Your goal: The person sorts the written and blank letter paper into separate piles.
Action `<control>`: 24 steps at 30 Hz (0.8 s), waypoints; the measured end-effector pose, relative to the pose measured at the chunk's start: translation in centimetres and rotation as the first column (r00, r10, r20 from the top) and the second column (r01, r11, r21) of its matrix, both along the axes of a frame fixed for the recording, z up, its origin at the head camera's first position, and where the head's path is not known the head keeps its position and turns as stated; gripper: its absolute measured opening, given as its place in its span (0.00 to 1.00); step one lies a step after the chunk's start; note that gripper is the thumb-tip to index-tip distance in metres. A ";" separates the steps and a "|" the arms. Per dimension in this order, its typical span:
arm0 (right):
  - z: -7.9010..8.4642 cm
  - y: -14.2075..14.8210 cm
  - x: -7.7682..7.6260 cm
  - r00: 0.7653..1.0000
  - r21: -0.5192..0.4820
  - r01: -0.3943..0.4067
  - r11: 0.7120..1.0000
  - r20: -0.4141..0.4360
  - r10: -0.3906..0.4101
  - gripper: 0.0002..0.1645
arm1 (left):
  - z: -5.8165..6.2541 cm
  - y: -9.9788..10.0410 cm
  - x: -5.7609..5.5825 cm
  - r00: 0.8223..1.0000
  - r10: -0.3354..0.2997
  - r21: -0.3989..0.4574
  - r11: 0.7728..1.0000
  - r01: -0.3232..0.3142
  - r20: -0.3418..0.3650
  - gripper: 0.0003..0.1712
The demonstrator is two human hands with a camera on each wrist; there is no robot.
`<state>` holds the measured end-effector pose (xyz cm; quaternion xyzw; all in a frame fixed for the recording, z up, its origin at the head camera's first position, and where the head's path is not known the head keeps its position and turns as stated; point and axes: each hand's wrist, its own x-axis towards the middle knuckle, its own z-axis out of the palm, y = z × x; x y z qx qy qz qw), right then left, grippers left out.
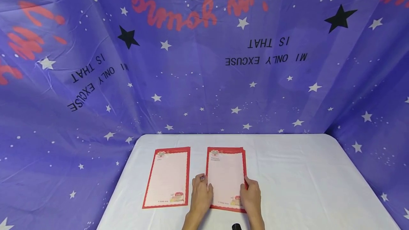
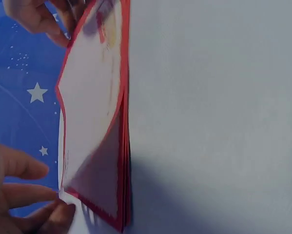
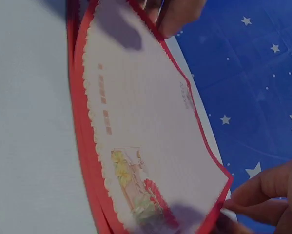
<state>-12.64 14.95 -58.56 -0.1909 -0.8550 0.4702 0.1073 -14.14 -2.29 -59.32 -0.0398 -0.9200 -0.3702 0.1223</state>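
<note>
A stack of red-bordered paper sheets (image 1: pixel 225 176) stands over the middle of the white table. The top sheet is pale pink, with a flower print in one corner and a small picture in another. My left hand (image 1: pixel 201 194) holds the stack's left edge, its fingertips at a corner in the left wrist view. On the opposite side my right hand (image 1: pixel 251 194) pinches the edge, thumb over the front. The top sheet (image 2: pixel 89 102) bows and partly lifts off the layers beneath it. Some fingertips are hidden behind the paper.
A similar red-bordered sheet (image 1: pixel 167 178) lies flat to the left on the white table (image 1: pixel 294 180). A black cylindrical end (image 1: pixel 236 226) shows at the bottom edge between my forearms. Blue-purple star-printed cloth (image 1: pixel 204 81) hangs behind the table and at both sides.
</note>
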 end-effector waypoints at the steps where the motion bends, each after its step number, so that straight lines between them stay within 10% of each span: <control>1: 0.1 0.0 -0.1 1.000 -0.004 -0.003 1.000 -0.013 0.003 0.25 | 0.0 -0.1 -0.1 1.000 0.002 0.043 0.999 -0.002 0.004 0.18; 8: 0.4 -0.5 -0.3 0.991 -0.055 -0.006 0.998 -0.132 -0.002 0.26 | 0.4 -1.4 -0.5 0.997 -0.033 0.398 0.917 0.004 0.068 0.21; 24: 2.3 -8.0 -3.5 0.925 -0.177 -0.291 0.940 -0.303 0.230 0.25 | 1.8 -9.9 -1.2 0.946 0.264 0.503 0.802 -0.323 0.187 0.19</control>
